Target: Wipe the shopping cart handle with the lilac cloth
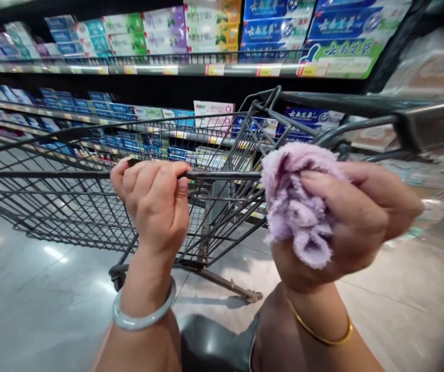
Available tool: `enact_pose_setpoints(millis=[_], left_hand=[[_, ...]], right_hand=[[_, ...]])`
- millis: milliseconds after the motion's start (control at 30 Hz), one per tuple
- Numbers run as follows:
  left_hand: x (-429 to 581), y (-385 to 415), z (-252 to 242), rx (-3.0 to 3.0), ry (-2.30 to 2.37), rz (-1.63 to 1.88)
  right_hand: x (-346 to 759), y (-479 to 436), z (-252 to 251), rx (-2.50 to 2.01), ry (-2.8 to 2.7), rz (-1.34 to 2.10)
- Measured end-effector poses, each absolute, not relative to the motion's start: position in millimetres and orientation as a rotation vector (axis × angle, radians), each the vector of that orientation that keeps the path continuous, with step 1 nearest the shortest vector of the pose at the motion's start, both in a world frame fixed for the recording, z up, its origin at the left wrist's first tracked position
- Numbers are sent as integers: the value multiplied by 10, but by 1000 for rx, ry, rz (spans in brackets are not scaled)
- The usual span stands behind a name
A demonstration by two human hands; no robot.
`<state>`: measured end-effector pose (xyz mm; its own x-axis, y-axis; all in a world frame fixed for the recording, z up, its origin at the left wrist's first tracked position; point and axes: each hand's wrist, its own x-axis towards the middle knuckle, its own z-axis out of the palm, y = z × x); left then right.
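The left hand (154,201) is closed around the upper side rail (225,175) of a dark wire shopping cart (51,175), while the right hand (361,222) grips a bunched lilac terry cloth (299,201) in front of that rail; whether cloth and metal touch cannot be told. The cart stands on a tiled floor (70,289) beside shelves (237,70) of boxed goods (212,26).

This is a shop: price tags (214,70) edge shelves (241,70) of boxed goods (212,28) behind a shopping cart (225,175).
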<state>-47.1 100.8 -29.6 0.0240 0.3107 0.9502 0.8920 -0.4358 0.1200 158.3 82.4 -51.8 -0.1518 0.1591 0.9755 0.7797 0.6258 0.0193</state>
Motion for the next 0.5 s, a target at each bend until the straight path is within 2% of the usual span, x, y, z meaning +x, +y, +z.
enact_pose_setpoints(millis=[167,367,500], left_hand=[[-515,1025,-300,-1775,-1217,-1399],[-557,1032,-306,-1772,-1204,-1390],[-585,1038,-301,-1784,-1201,-1366]], right_hand=[[1531,778,-355,-743,-1537,-671],[1698,833,-98,-663,-1097,-716],[1698,782,-118,-706,-1237,-696]])
